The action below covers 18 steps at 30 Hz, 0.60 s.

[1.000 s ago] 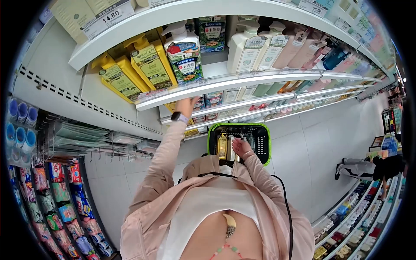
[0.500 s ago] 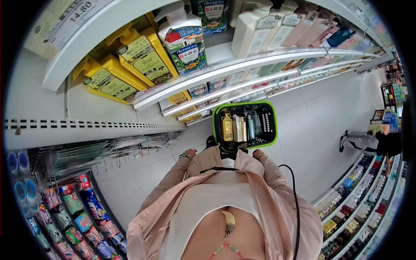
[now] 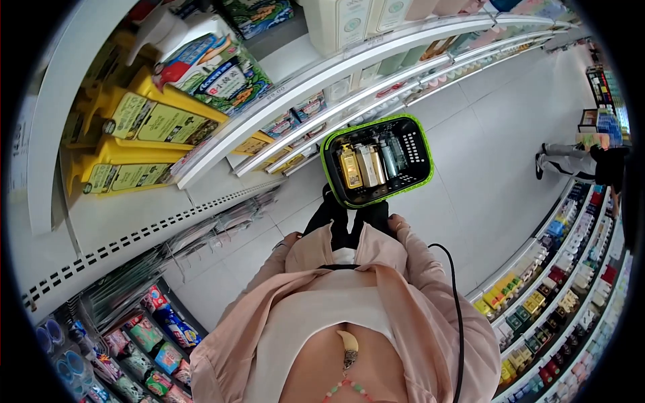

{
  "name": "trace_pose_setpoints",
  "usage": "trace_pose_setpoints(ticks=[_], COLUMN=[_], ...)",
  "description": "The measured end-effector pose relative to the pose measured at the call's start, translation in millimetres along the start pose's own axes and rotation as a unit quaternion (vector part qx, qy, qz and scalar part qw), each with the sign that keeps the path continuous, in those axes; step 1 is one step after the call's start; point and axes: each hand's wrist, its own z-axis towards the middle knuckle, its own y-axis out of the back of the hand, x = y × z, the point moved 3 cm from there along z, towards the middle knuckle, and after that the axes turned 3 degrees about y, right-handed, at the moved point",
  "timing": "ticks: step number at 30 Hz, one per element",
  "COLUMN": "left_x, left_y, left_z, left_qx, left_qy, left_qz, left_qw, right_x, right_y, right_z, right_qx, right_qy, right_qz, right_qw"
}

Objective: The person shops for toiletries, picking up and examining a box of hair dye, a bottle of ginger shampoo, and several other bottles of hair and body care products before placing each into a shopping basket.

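My left hand (image 3: 292, 238) hangs low beside my left thigh, partly covered by its sleeve; its fingers are too small to make out. On the other side, my right hand (image 3: 396, 221) hangs by my right thigh with the fingers pointing down, and nothing shows in it. Just ahead of my legs stands a black shopping basket with a green rim (image 3: 431, 158), apart from both hands. Inside it are a yellow bottle (image 3: 350, 166), a pale whitish pack (image 3: 367, 165) and bluish clear bottles (image 3: 390, 158).
Shelves (image 3: 282, 91) curve along the left and front, with yellow pump bottles (image 3: 144, 121) and a patterned pump bottle (image 3: 215, 77). Hanging packets (image 3: 208, 235) line the left. A person (image 3: 571, 161) stands in the aisle at right, near shelves of bottles (image 3: 537, 302). A black cable (image 3: 459, 302) runs beside my right arm.
The view has turned, so the shelves slide left and up and the basket looks higher and tilted. More of my legs shows. Both hands stay low at my sides.
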Motion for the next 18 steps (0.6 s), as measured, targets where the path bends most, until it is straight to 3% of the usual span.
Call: trace_pose_setpoints(ticks=[4, 6, 9, 12, 14, 15, 16, 18], left_x=[-26.8, -17.3, -8.3, 19.6, 31.5, 7.7, 64.6, 59.9], left_y=[3.3, -9.8, -16.2, -32.0, -44.0, -38.2, -62.6, -64.8], left_z=[-7.6, -6.8, -24.3, -28.6, -16.8, -17.7, 15.5, 45.7], left_qx=[-0.089, -0.069, -0.039, 0.007, 0.09, 0.09, 0.147, 0.115], left_qy=[-0.031, -0.031, -0.017, 0.07, 0.146, 0.154, 0.194, 0.204], left_qz=[-0.037, -0.091, -0.062, 0.01, 0.012, 0.003, -0.016, -0.02], left_qw=[0.995, 0.993, 0.997, 0.998, 0.985, 0.984, 0.97, 0.972], right_x=[19.0, 34.0, 50.0, 60.1, 61.8, 64.9, 58.8, 51.7], right_y=[-13.0, -23.8, -42.3, -67.7, -83.8, -81.5, -83.3, -96.7], right_z=[10.3, 17.4, 42.4, 67.2, 85.9, 87.3, 94.3, 108.7], right_qx=[0.023, 0.034, 0.062, 0.048, 0.043, 0.019, 0.03, 0.009], right_qy=[0.01, -0.003, 0.02, 0.046, 0.063, 0.068, 0.063, 0.054], right_qz=[0.0, 0.007, 0.004, 0.056, 0.057, 0.085, 0.084, 0.125], right_qw=[1.0, 0.999, 0.998, 0.996, 0.995, 0.994, 0.994, 0.991])
